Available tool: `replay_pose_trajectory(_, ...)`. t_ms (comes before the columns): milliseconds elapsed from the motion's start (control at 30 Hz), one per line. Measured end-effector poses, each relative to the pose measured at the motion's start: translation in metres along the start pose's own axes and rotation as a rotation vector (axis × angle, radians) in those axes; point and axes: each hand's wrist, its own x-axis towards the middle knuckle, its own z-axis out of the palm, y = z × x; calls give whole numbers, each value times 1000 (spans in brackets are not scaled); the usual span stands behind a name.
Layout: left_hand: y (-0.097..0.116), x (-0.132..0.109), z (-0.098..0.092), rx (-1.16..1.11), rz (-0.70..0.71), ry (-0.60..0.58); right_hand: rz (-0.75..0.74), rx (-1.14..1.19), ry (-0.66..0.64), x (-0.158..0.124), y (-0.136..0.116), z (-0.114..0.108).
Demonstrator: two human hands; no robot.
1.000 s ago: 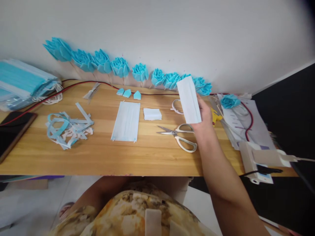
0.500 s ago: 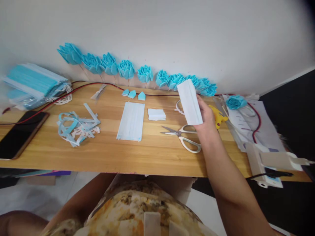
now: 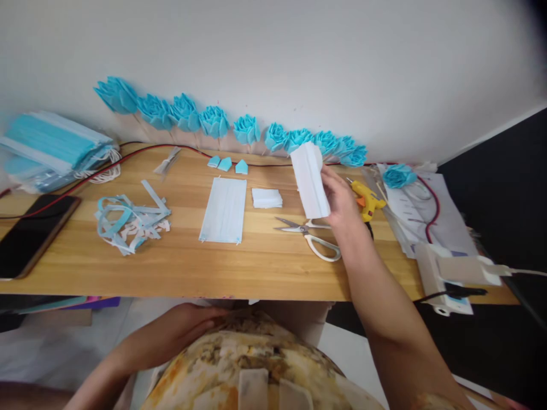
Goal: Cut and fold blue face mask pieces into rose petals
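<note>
My right hand [image 3: 342, 196] holds a white pleated mask sheet [image 3: 310, 179] upright above the table, gripping it by its right edge. Under that hand lie scissors [image 3: 303, 229] with white handles, blades spread and pointing left. A yellow glue gun [image 3: 367, 200] is just right of the hand. My left hand [image 3: 192, 322] rests low against my lap below the table edge, its visible fingers stretched out and holding nothing. A pale blue face mask [image 3: 223, 210] lies flat mid-table. Beside it are a small white folded stack [image 3: 267, 198] and several cut blue petal pieces [image 3: 225, 164].
Blue mask flowers [image 3: 215, 121] lean in a row along the wall. Leftward are stacked masks [image 3: 55, 139], a phone [image 3: 36, 233] and cut strips [image 3: 130, 219]. A red-black cable crosses the back. At right are another blue flower [image 3: 399, 176], papers and a power strip [image 3: 436, 273].
My left hand has come into view at my lap. My right hand still holds the white sheet, now a little further left. The view has shifted slightly.
</note>
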Motion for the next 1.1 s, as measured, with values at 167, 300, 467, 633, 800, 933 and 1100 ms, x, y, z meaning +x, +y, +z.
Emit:
replay_pose_trajectory(167, 23, -13, -42, -210, 60, -12, 31, -12, -103, -15, -5, 12)
replay_pose_trajectory(300, 43, 28, -77, -239, 127, 121, 50, -19, -185, -22, -8, 16)
replay_pose_trajectory(467, 34, 89, -103, 379, 70, 474, 6, -9, -143, -19, -9, 13)
replay_pose_trajectory(633, 16, 105, -101, 626, 104, 295, -7, 11, -91, -14, -7, 11)
replay_pose_trajectory(800, 16, 102, -94, 580, 51, 252, -6, 17, -79, -13, -3, 10)
replay_pose_trajectory(933, 16, 108, -90, 541, 39, 217, -27, -20, -117, -11, 1, 8)
replay_pose_trajectory(1100, 13, 112, -86, 515, 55, 244, -28, -91, -158, -10, 1, 4)
